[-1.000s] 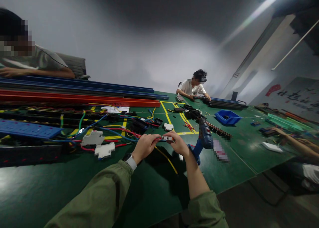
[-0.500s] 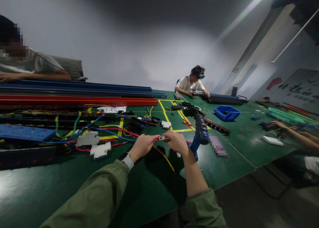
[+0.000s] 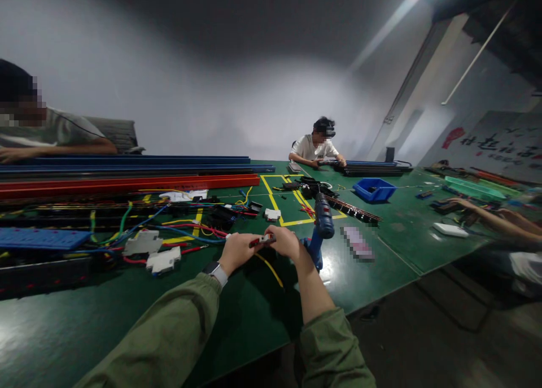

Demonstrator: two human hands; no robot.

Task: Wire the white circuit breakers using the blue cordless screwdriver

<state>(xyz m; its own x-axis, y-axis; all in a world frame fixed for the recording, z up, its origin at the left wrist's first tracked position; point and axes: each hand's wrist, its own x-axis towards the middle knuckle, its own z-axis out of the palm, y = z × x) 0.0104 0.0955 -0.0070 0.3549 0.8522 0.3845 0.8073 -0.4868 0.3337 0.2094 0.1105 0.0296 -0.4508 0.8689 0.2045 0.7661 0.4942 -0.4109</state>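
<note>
I hold a small part (image 3: 263, 239), red and pale, between my two hands. My left hand (image 3: 237, 252) is closed on its left end with thumb and fingers pinched. My right hand (image 3: 284, 242) is pinched on the other end, and its fingers are bent. The part is above the table (image 3: 237, 331); its details are too small to tell.

Counting the clock from my hands, the open blue bin (image 3: 374, 190) is at two o'clock. Some dark thing lies in it, but I cannot tell what. The long green tray (image 3: 474, 188) is farther, between two and three o'clock; I cannot tell its content.

The table is green, with yellow tape (image 3: 292, 223) in lines toward twelve and one o'clock. The drill (image 3: 324, 224) stands upright near my right forearm, at two o'clock. At three o'clock lies a pink flat thing (image 3: 359, 244). At five o'clock a yellow wire (image 3: 271, 269) comes out below my hands. A small white block (image 3: 272, 214) is at twelve o'clock, and two pale blocks (image 3: 163, 261) are at nine, beside coloured wires (image 3: 203, 228). The red channel (image 3: 127, 186) and the blue channels (image 3: 186, 160) lie toward ten o'clock.

One person (image 3: 317, 145) sits at one o'clock, another (image 3: 63, 134) at ten, in front of the grey wall (image 3: 190, 94). At three o'clock, another person's forearms (image 3: 486, 213) reach over the table.
</note>
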